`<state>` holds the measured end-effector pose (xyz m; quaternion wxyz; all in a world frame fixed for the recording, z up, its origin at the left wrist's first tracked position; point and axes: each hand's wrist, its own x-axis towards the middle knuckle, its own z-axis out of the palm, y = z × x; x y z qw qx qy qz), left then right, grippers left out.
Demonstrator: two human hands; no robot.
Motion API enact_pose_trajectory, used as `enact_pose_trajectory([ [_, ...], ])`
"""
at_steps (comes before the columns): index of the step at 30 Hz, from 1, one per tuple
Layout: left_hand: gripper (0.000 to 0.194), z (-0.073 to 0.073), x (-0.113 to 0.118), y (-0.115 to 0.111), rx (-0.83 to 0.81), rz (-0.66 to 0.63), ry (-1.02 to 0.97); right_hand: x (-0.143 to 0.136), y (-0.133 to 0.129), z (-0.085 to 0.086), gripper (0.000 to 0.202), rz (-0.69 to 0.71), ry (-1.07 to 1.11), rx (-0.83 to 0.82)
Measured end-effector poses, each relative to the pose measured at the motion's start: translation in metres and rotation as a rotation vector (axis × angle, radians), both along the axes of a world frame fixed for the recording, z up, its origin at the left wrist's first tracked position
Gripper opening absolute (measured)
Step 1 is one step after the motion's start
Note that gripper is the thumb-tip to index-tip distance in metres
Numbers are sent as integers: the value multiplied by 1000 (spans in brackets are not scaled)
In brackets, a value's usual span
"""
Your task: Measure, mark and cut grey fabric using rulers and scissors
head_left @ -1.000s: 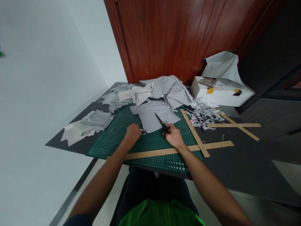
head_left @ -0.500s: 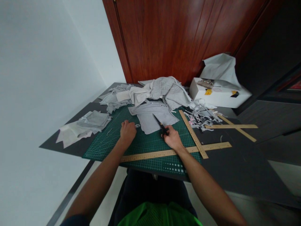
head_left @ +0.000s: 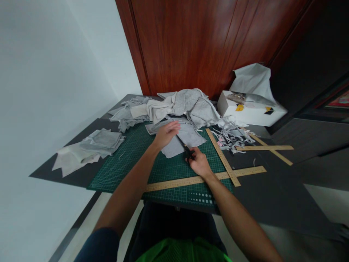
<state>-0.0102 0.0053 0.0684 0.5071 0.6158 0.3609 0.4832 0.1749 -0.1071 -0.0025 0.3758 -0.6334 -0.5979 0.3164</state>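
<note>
My right hand (head_left: 200, 163) is closed around the black handles of a pair of scissors (head_left: 188, 151), whose blades point up and to the left over a grey piece of cloth (head_left: 191, 135). That cloth lies flat on the green cutting mat (head_left: 163, 170). Over its left part is my left hand (head_left: 167, 134), fingers stretched out to the right and holding nothing I can see. The left hand and forearm cover some of the cloth and mat. Whether the left hand touches the cloth, I cannot tell.
Crumpled grey cloths (head_left: 188, 103) lie along the back. Folded pieces (head_left: 100, 142) are at left. Wooden rulers (head_left: 177, 183) cross the mat's front and right. Fabric strips (head_left: 231, 136) pile up at right, before a white box (head_left: 251, 109). A wooden door (head_left: 185, 43) stands behind.
My left hand has moved up and right from the mat onto or above the grey cloth, and its fingers have straightened. The right hand keeps the scissors in nearly the same place.
</note>
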Motion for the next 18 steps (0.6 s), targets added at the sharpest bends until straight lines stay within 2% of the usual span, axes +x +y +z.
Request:
enact_pose_trajectory([
  [2, 37, -7, -8, 4, 11, 45, 25, 0, 0, 0, 40, -3, 5, -3],
  [9, 27, -39, -36, 1, 50, 84, 349, 1, 2, 2, 39, -30, 44, -12],
  [14, 22, -49, -46, -5, 184, 5, 539, 6, 4, -4, 38, -48, 232, -45],
  [18, 24, -52, -60, -7, 255, -91, 771, 8, 5, -7, 44, -47, 410, -124],
])
